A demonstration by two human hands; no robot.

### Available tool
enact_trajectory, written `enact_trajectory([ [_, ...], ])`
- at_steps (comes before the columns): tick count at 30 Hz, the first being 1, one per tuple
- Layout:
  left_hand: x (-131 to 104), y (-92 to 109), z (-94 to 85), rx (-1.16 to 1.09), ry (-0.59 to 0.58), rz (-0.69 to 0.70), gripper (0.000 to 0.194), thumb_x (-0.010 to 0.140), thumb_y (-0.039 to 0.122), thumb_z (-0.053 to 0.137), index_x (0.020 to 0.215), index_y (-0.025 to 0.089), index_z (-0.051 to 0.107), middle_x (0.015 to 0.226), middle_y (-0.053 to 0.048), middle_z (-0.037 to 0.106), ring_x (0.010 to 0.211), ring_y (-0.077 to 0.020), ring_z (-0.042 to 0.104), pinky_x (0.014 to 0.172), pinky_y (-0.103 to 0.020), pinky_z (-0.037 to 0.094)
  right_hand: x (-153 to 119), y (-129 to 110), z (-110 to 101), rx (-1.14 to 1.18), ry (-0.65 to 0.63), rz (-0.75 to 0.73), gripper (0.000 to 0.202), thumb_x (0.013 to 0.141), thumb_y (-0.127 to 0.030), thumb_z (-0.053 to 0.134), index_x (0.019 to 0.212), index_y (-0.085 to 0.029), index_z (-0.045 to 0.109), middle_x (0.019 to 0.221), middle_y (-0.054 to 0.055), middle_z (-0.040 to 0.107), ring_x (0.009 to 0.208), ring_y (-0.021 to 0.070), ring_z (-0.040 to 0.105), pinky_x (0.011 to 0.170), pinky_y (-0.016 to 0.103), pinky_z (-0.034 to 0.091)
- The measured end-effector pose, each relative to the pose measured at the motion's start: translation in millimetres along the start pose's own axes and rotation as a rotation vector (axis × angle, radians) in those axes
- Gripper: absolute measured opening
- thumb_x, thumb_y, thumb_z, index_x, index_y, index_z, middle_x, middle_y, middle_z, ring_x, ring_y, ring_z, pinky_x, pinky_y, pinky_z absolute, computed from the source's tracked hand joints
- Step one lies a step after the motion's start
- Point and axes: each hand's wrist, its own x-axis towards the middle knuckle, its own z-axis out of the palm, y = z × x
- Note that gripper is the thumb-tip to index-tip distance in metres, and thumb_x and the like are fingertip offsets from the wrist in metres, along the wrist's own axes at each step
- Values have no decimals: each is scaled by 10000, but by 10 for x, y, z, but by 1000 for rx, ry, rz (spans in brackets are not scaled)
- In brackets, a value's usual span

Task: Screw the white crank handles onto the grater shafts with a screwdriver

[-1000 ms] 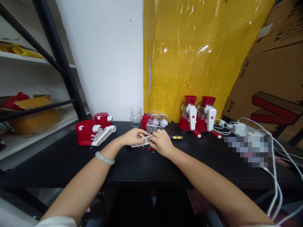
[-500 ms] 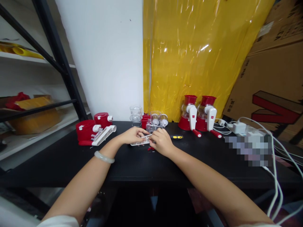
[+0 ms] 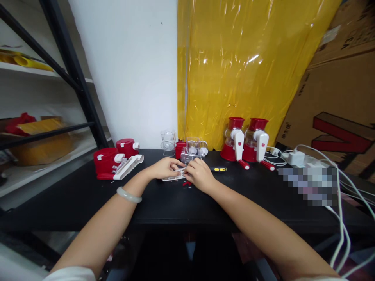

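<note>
A long white plastic piece with an open, ribbed inside (image 3: 172, 178), like a crank arm, is held low over the black table. My left hand (image 3: 164, 168) grips its left part between thumb and fingers. The fingers of my right hand (image 3: 200, 174) are bent and pressed together over its right end, hiding what they pinch there. A small red part (image 3: 186, 183) lies just below the right fingers. Behind the hands stand clear plastic housings (image 3: 187, 155) and a red part (image 3: 179, 150). A black-and-yellow screwdriver handle (image 3: 219, 169) lies beyond my right hand.
Two red-and-white rotary graters (image 3: 232, 150) stand at the back right. Red bases (image 3: 105, 164) and another white crank arm (image 3: 129, 168) sit at the left. A clear hopper (image 3: 168, 142) is by the wall. White cables (image 3: 336, 187) trail over the right side.
Both hands stay in nearly the same place on the white piece, with slight finger motion. More of the small red part below shows now.
</note>
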Motion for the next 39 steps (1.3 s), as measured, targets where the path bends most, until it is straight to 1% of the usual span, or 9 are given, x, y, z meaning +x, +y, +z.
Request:
enact_trajectory([
  [5,-2,15,29,77,54,15,521,708,299,685,1187,96,649,695,-16,668,586,-117,578,584,-217,437,-2,13,-12,-33,-5,-34,237,938,-354,537,867,-208,710,828,61,615,830,194,444,695,341,289],
  [8,-4,20,31,96,55,19,520,715,302,678,1193,99,647,692,-18,672,590,-121,580,582,-218,437,14,24,-24,-61,-13,-64,267,953,-344,510,846,-202,710,800,57,614,820,192,440,690,347,278],
  [13,-1,-5,12,66,18,26,537,716,321,690,1198,93,630,731,-29,689,602,-122,594,602,-224,454,51,31,-34,-87,-48,-120,299,954,-309,513,733,-182,669,759,52,609,787,180,436,671,348,268],
  [17,4,-47,-7,71,-9,35,535,744,340,678,1216,96,615,790,-47,707,602,-119,602,608,-228,462,46,44,-22,-70,-37,-157,271,942,-308,531,738,-178,653,768,47,609,794,177,444,659,336,280],
  [21,7,-85,-20,111,-43,45,493,753,346,678,1180,103,648,853,-69,724,643,-132,625,619,-226,469,18,64,5,-39,-31,-195,251,937,-310,539,743,-183,632,754,40,592,789,171,445,648,319,288],
  [30,-32,-35,-24,95,-101,68,382,758,325,682,1072,111,724,913,-79,744,769,-173,665,700,-232,487,-10,53,15,-54,51,-316,288,963,-300,488,741,-190,635,721,30,576,744,166,424,623,313,285],
  [32,-27,-41,-27,92,-89,74,384,758,325,683,1073,110,726,911,-79,745,769,-172,664,698,-232,486,-1,46,0,-66,45,-309,301,969,-292,476,737,-186,637,718,35,572,739,167,420,631,316,289],
  [35,-12,-58,-32,105,-56,77,390,763,328,674,1084,112,722,909,-75,743,765,-166,657,699,-228,482,11,41,-10,-82,50,-253,305,968,-299,477,735,-182,635,726,44,570,748,174,419,657,321,303],
  [39,-5,-52,-32,112,-44,70,400,773,361,659,1076,107,723,879,-66,733,726,-152,638,675,-217,470,12,38,0,-80,60,-205,258,965,-300,479,805,-175,638,758,49,572,781,182,424,687,319,313],
])
